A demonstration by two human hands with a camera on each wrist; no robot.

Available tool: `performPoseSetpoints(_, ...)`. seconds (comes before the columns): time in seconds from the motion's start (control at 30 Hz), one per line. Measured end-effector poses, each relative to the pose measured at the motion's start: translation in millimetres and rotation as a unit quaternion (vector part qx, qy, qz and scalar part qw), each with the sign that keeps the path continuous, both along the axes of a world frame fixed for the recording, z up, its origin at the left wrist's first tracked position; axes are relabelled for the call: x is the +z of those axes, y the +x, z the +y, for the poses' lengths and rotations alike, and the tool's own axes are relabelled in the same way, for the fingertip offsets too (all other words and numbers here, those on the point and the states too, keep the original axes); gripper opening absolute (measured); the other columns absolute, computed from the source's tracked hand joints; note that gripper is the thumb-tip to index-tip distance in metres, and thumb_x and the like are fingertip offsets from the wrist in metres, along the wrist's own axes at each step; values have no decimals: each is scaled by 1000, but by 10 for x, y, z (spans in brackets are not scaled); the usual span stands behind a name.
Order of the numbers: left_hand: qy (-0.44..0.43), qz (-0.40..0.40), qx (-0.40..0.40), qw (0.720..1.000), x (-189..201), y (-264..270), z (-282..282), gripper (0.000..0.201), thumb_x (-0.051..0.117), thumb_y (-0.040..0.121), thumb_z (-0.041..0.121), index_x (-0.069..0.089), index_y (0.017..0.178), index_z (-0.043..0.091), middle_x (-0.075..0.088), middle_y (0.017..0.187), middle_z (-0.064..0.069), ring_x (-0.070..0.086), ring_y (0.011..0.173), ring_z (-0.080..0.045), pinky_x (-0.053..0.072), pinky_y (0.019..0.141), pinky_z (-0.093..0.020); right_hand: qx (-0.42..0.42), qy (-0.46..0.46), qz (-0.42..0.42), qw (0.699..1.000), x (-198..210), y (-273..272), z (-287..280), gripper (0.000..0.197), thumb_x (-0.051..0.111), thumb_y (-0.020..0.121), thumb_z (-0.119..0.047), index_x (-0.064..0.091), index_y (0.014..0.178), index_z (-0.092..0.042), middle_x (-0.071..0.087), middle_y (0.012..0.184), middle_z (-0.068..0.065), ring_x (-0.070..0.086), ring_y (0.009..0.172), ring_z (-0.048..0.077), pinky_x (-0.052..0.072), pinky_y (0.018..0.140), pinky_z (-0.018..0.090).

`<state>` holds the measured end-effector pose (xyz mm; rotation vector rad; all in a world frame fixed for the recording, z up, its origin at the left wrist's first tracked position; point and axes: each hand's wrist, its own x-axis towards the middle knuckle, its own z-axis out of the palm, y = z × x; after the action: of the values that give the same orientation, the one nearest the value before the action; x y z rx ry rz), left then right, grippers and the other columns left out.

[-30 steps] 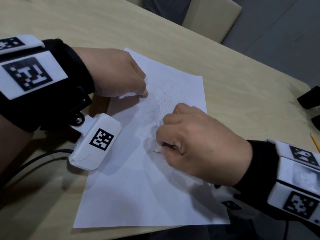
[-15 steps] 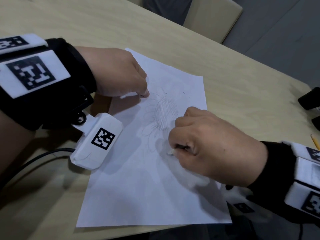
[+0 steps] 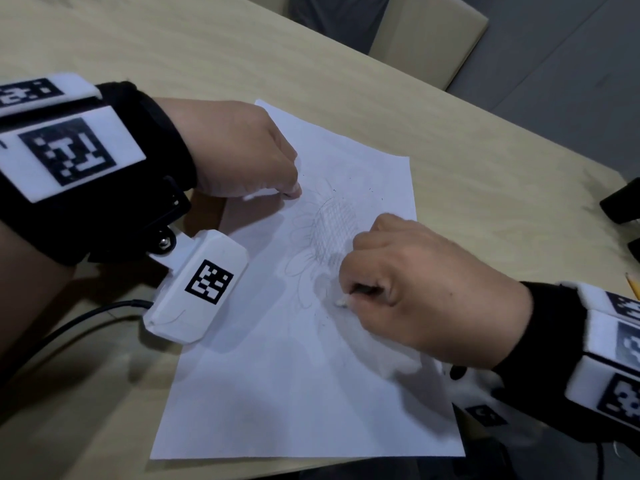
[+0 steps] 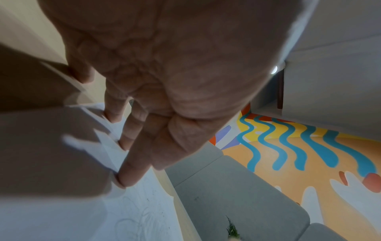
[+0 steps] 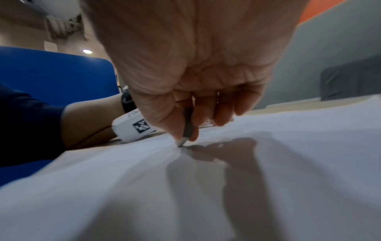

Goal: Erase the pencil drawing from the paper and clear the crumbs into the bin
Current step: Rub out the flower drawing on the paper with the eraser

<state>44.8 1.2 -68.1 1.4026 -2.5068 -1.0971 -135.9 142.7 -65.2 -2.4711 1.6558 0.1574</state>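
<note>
A white paper (image 3: 277,393) lies on the wooden table (image 3: 173,64), with a faint pencil flower drawing (image 3: 329,233) on its upper half. My left hand (image 3: 287,192) presses its fingertips (image 4: 123,146) onto the paper (image 4: 134,212) beside the flower, at the sheet's left edge. My right hand (image 3: 349,296) pinches a small eraser (image 3: 341,302) between thumb and fingers. The eraser's pale tip (image 5: 181,143) touches the paper (image 5: 123,195) just below the hatched flower centre. A few dark specks lie around the drawing. No bin is in view.
A yellow pencil (image 3: 632,284) pokes in at the right edge, with black objects (image 3: 620,202) beyond it on the table. A black cable (image 3: 69,327) runs from my left wrist camera. A beige chair (image 3: 426,39) stands behind the table's far edge.
My right hand has slid right and slightly toward me with the eraser, uncovering the hatched flower centre. The left hand has stayed pressed on the paper.
</note>
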Motion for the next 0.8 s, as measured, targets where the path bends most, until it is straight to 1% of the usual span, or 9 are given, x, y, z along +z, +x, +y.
performPoseSetpoints(0.07,-3,0,2,1000,-4,-5,-4,46,54,58,54,77,88,27,72,118,3,63,114,-19,44,106,-48,-15,-19,10,1000,7,-22,-64,10,52,75,-17,57,66,-18,51,63,-7,46,70,23,47,61,43)
performPoseSetpoints(0.2,-1,0,0,1000,-12,-1,-15,42,55,58,54,77,82,27,72,116,3,61,117,-18,44,106,-49,13,20,-14,1000,19,15,-7,9,53,76,-19,58,67,-19,49,64,-8,47,73,23,46,61,43)
performPoseSetpoints(0.3,-4,-5,1,1000,-10,-4,-12,48,54,57,54,78,89,27,71,118,5,61,116,-18,43,106,-48,-15,-14,8,1000,13,23,-132,11,50,75,-17,54,65,-18,49,62,-7,43,70,23,46,61,43)
performPoseSetpoints(0.4,-8,-4,1,1000,-11,-5,-12,49,53,57,54,78,90,27,71,118,5,61,115,-17,44,106,-48,-18,-26,15,999,3,7,-190,12,49,76,-17,53,65,-18,49,62,-6,42,69,23,46,62,44)
performPoseSetpoints(0.47,-6,-5,1,1000,-10,0,-11,46,53,58,54,78,88,28,71,119,5,62,115,-17,44,105,-48,3,6,-2,1000,11,-5,-107,11,52,76,-18,55,66,-19,49,63,-7,45,71,22,46,62,44)
performPoseSetpoints(0.53,-3,0,2,1000,-8,4,-8,40,54,58,53,77,80,29,72,118,4,62,115,-17,44,105,-48,10,25,-10,1000,16,12,-52,10,53,76,-20,55,66,-20,49,63,-8,46,72,22,46,62,43)
performPoseSetpoints(0.6,-2,3,2,1000,-1,2,3,35,55,59,53,75,76,31,72,117,4,63,115,-17,44,105,-48,-7,0,3,1000,4,17,-111,10,51,76,-20,55,67,-20,50,63,-8,44,71,22,46,62,43)
performPoseSetpoints(0.67,-3,3,3,1000,4,-3,12,33,55,58,53,76,75,33,72,117,5,62,115,-16,44,105,-48,-19,-24,13,999,-2,17,-169,11,50,76,-19,55,67,-19,51,63,-6,43,71,22,46,63,43)
performPoseSetpoints(0.8,1,5,0,1000,0,1,16,33,55,59,53,76,75,32,72,117,3,62,116,-17,44,105,-48,16,20,-12,1000,4,37,-101,10,55,76,-19,54,66,-21,49,63,-8,45,72,23,46,62,43)
